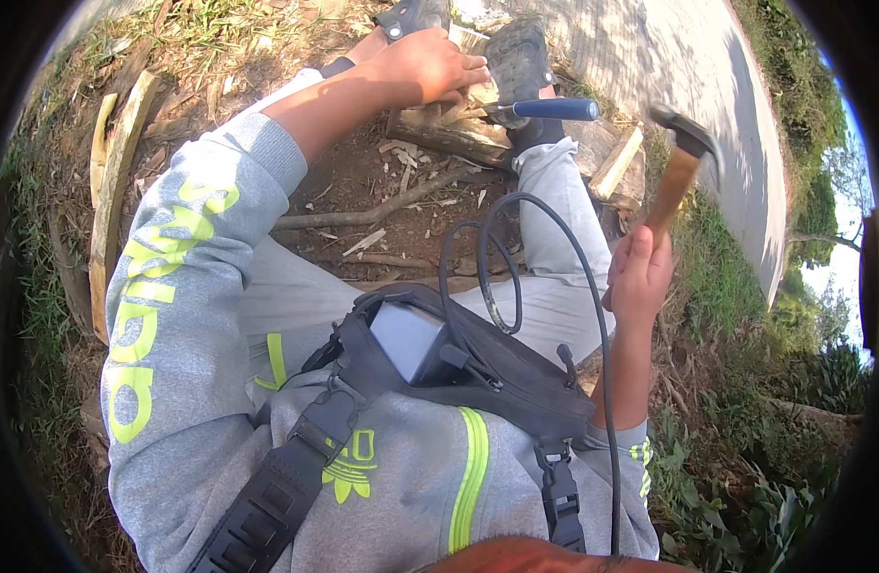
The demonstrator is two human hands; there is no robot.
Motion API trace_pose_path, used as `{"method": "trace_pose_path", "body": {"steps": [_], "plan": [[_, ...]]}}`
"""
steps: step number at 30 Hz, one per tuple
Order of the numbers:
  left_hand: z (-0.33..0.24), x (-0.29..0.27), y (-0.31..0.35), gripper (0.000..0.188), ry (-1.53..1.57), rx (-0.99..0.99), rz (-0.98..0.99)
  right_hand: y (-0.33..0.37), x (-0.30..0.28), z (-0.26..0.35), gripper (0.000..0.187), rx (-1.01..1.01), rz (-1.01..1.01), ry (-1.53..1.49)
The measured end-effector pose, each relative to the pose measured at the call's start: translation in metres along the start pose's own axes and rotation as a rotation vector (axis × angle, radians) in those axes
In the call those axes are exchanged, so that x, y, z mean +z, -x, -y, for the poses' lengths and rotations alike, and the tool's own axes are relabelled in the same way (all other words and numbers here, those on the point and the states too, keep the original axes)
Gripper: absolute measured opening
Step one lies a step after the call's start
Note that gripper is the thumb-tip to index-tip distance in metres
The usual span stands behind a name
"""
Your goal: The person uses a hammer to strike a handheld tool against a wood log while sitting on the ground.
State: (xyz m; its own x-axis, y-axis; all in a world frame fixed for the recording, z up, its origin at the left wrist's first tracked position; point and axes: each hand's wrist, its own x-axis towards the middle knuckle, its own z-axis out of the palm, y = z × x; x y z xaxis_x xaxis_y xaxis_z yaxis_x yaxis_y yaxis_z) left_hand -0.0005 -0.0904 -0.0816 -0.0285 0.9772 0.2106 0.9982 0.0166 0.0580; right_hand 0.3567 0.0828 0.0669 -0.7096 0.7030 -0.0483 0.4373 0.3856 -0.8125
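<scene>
My right hand [640,272] is closed round the wooden handle of a claw hammer [676,181], raised at the right with its dark metal head up. My left hand [428,69] bends its fingers over a piece of wood [458,134] between my feet and appears to grip it. Part of the wood is hidden behind that hand. A blue-handled chisel [557,109] lies level with its blade against the wood and its handle pointing right, toward the hammer. Neither hand touches the chisel handle. The hammer head is apart from it.
Pale wood chips [366,242] and a thin branch [382,210] lie on the soil. Long split sticks [124,181] are at the left, and a wood piece [616,162] at the right. A black waist bag [497,368] with a looping cable [592,277] crosses my lap. A paved path [716,115] runs beyond.
</scene>
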Motion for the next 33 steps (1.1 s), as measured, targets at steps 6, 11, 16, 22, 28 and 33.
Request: {"method": "trace_pose_path", "body": {"steps": [6,11,16,22,28,33], "plan": [[-0.010,-0.019,-0.004,0.051,-0.106,-0.014,0.051,0.010,-0.009,-0.009,0.034,0.156,-0.094,-0.334],[0.012,-0.013,-0.010,0.031,0.087,-0.044,-0.326,0.017,-0.014,-0.006,0.035,0.136,-0.107,-0.486],[0.044,-0.052,-0.007,0.028,0.298,-0.279,-0.406,0.025,-0.018,-0.020,0.036,0.198,-0.045,-0.333],[0.118,-0.003,0.110,0.032,0.051,-0.768,-0.153,0.030,-0.020,0.016,0.039,-0.074,-0.123,-0.259],[0.140,0.018,0.148,0.041,0.371,-1.203,0.026,0.022,-0.006,-0.008,0.035,-0.363,0.026,0.259],[0.134,0.038,0.131,0.034,0.489,-1.143,-0.046,0.033,-0.007,0.039,0.034,-0.050,-0.010,-0.136]]}}
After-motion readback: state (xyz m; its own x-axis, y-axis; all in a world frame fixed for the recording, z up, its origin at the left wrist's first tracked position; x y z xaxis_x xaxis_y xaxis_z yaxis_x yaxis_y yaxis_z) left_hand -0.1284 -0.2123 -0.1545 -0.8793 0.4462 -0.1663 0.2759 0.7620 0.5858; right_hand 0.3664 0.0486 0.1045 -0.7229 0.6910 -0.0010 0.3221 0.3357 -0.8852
